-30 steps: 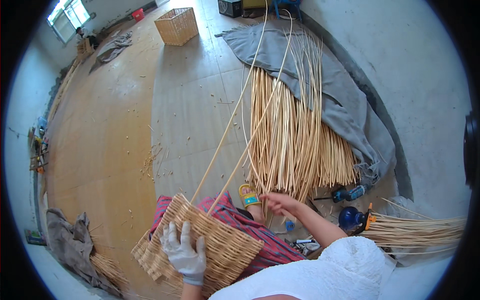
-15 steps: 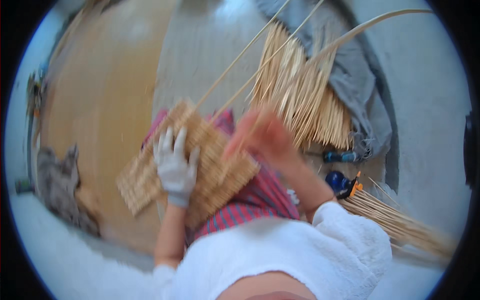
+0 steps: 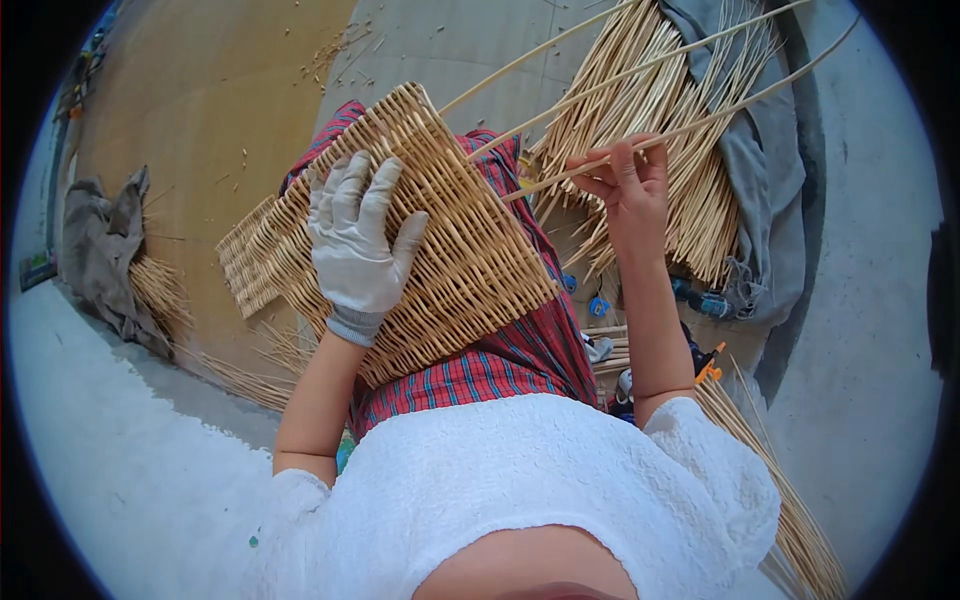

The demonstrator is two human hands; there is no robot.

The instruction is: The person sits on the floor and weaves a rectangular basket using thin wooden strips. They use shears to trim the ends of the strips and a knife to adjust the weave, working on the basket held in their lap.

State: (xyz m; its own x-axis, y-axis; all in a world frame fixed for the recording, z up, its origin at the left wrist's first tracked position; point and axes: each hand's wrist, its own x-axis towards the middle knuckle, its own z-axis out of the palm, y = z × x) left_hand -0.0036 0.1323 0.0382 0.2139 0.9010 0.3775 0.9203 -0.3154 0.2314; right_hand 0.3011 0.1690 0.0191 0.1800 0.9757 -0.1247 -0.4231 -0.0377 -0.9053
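Observation:
My gloved left hand [image 3: 360, 245] lies flat on a tan woven wicker panel [image 3: 465, 275] across my lap, fingers spread. A second woven section [image 3: 245, 260] shows at its left. My bare right hand [image 3: 630, 190] grips a long pale cane [image 3: 740, 106] that reaches from the panel's right edge toward the upper right. Two other canes [image 3: 535, 52] stick out from the panel's upper right side. Red striped fabric [image 3: 460, 375] covers my lap under the work.
A large pile of loose canes [image 3: 590, 80] lies at upper right beside grey cloth [image 3: 765, 210]. A teal power tool [image 3: 705, 298] and blue tape measure [image 3: 599, 305] sit below it. More canes [image 3: 775, 490] are at lower right; crumpled cloth [image 3: 95, 250] covers others at left.
My view has tilted downward. My right hand was low by the panel and blurred midway; now it is higher, gripping the cane, which has swung rightward. My left hand stays on the panel.

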